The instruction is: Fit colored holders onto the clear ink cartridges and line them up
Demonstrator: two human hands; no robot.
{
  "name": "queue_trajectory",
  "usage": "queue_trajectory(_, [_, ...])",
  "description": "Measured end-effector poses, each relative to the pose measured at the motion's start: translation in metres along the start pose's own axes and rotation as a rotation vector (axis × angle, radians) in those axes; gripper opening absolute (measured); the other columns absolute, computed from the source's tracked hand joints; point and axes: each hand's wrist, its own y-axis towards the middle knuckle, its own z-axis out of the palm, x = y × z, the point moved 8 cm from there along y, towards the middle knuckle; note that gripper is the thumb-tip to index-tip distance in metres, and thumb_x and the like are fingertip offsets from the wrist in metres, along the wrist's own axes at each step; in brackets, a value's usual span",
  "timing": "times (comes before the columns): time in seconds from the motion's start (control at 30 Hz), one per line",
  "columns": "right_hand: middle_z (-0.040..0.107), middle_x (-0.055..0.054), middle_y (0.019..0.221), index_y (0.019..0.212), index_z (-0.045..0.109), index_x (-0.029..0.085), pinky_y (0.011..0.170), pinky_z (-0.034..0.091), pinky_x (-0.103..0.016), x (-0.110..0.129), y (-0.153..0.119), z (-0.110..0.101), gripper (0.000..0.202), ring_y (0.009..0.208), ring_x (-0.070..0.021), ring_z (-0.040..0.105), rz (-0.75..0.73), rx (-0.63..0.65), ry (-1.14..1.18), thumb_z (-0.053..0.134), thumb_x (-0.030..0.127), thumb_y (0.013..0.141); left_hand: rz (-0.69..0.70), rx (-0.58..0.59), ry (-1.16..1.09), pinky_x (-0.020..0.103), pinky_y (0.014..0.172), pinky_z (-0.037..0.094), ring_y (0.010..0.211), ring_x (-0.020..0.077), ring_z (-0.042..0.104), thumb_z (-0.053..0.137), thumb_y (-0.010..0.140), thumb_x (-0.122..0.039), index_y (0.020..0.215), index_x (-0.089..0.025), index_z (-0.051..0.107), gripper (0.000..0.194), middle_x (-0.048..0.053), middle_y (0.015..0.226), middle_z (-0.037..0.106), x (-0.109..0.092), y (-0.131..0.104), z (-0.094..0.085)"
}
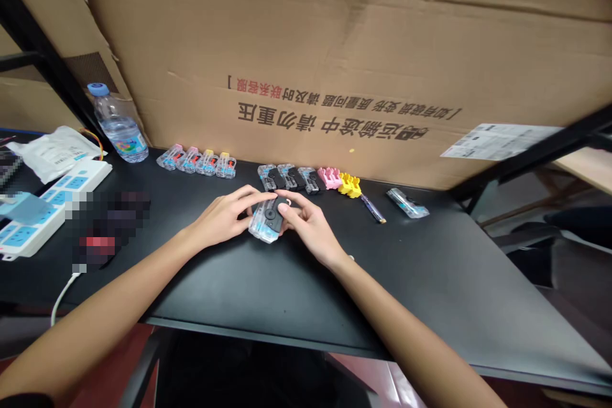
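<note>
Between both hands, just above the black table, is a clear plastic case with a black part and blue inside (266, 218); its exact kind I cannot make out. My left hand (227, 215) is closed on its left and far edge. From the other side my right hand (308, 223) grips it, thumb on the black part. Behind the hands stand several similar clear-and-black cases (291, 177) in a row. Beside them are pink plastic clips (329, 178) and yellow plastic clips (350, 185).
Several clear cases with coloured ends (206, 163) line the back left. A pen-like stick (373, 208) and another clear case (408, 203) lie to the right. At left are a water bottle (119, 124), a white power strip (57, 201) and a white bag (56, 153). Cardboard (306, 44) walls the back.
</note>
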Motion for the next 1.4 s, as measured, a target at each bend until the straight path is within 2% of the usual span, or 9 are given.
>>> queue_trajectory(0.17, [0.078, -0.003, 0.078, 0.141, 0.066, 0.023, 0.072, 0.064, -0.037, 0.007, -0.005, 0.010, 0.064, 0.070, -0.0221, 0.077, -0.009, 0.105, 0.024, 0.069, 0.069, 0.097, -0.064, -0.028, 0.059, 0.030, 0.077, 0.050, 0.080, 0.0176, 0.066, 0.065, 0.105, -0.036, 0.142, -0.028, 0.073, 0.038, 0.003, 0.098, 0.075, 0.009, 0.002, -0.004])
queue_trajectory(0.37, [0.073, 0.002, 0.071, 0.131, 0.070, 0.022, 0.075, 0.060, -0.037, 0.017, -0.009, 0.007, 0.054, 0.067, -0.0202, 0.070, -0.121, 0.118, -0.264, 0.082, 0.055, 0.089, -0.139, 0.030, -0.088, 0.029, 0.068, 0.046, 0.070, 0.0175, 0.061, 0.067, 0.102, -0.057, 0.104, -0.020, 0.083, 0.041, 0.002, 0.080, 0.072, 0.008, 0.005, 0.000])
queue_trajectory(0.47, [0.067, 0.003, 0.064, 0.114, 0.074, 0.022, 0.069, 0.057, -0.036, 0.015, -0.006, -0.001, 0.048, 0.061, -0.0201, 0.067, -0.103, 0.026, -0.302, 0.081, 0.061, 0.088, -0.175, -0.015, -0.132, 0.030, 0.071, 0.050, 0.070, 0.0173, 0.065, 0.069, 0.101, -0.054, 0.141, -0.024, 0.071, 0.050, 0.001, 0.084, 0.075, 0.002, 0.005, -0.008])
queue_trajectory(0.53, [0.063, 0.003, 0.062, 0.102, 0.073, 0.022, 0.064, 0.054, -0.034, 0.015, -0.005, -0.007, 0.048, 0.058, -0.0192, 0.063, -0.090, -0.033, -0.286, 0.082, 0.066, 0.086, -0.195, -0.169, -0.196, 0.030, 0.073, 0.053, 0.070, 0.0162, 0.066, 0.067, 0.102, -0.049, 0.167, -0.026, 0.044, 0.073, 0.001, 0.093, 0.078, 0.000, 0.003, -0.024])
queue_trajectory(0.63, [0.057, 0.003, 0.060, 0.081, 0.067, 0.023, 0.060, 0.050, -0.033, 0.017, -0.004, -0.010, 0.050, 0.055, -0.0169, 0.056, -0.090, -0.070, -0.281, 0.081, 0.071, 0.085, -0.212, -0.373, -0.227, 0.030, 0.072, 0.056, 0.066, 0.0139, 0.063, 0.059, 0.107, -0.045, 0.177, -0.029, 0.016, 0.084, 0.005, 0.108, 0.078, 0.003, -0.001, -0.043])
queue_trajectory(0.87, [0.056, 0.002, 0.062, 0.072, 0.063, 0.023, 0.058, 0.047, -0.030, 0.017, -0.004, -0.002, 0.054, 0.056, -0.0150, 0.052, -0.073, -0.010, -0.274, 0.076, 0.074, 0.088, -0.077, 0.008, -0.010, 0.047, 0.109, 0.057, 0.132, 0.0327, 0.067, 0.085, 0.088, -0.054, 0.174, -0.036, 0.024, 0.107, 0.013, 0.171, 0.043, -0.007, 0.002, -0.001])
queue_trajectory(1.0, [0.058, 0.002, 0.063, 0.078, 0.069, 0.022, 0.055, 0.048, -0.029, 0.011, -0.004, 0.003, 0.052, 0.054, -0.0138, 0.053, -0.034, 0.032, -0.244, 0.075, 0.072, 0.090, -0.088, -0.032, 0.026, 0.049, 0.108, 0.059, 0.123, 0.0306, 0.071, 0.085, 0.087, -0.053, 0.170, -0.034, 0.032, 0.101, 0.012, 0.160, 0.055, -0.007, 0.003, -0.001])
queue_trajectory(1.2, [0.072, -0.001, 0.082, 0.140, 0.072, 0.020, 0.054, 0.051, -0.031, 0.008, -0.001, -0.010, 0.063, 0.056, -0.0139, 0.056, -0.065, -0.086, -0.160, 0.072, 0.064, 0.095, -0.176, -0.154, 0.282, 0.057, 0.121, 0.046, 0.140, 0.0387, 0.056, 0.086, 0.081, -0.063, 0.158, -0.021, 0.055, 0.093, 0.017, 0.148, 0.066, 0.016, 0.005, -0.032])
queue_trajectory(1.4, [0.077, -0.005, 0.096, 0.127, 0.077, 0.024, 0.078, 0.061, -0.040, 0.019, 0.006, -0.046, 0.039, 0.081, -0.0213, 0.069, -0.244, -0.253, -0.390, 0.070, 0.049, 0.098, -0.230, -0.022, 0.433, 0.063, 0.119, 0.044, 0.145, 0.0434, 0.048, 0.082, 0.082, -0.068, 0.151, -0.014, 0.063, 0.090, 0.020, 0.140, 0.072, 0.040, 0.003, -0.026])
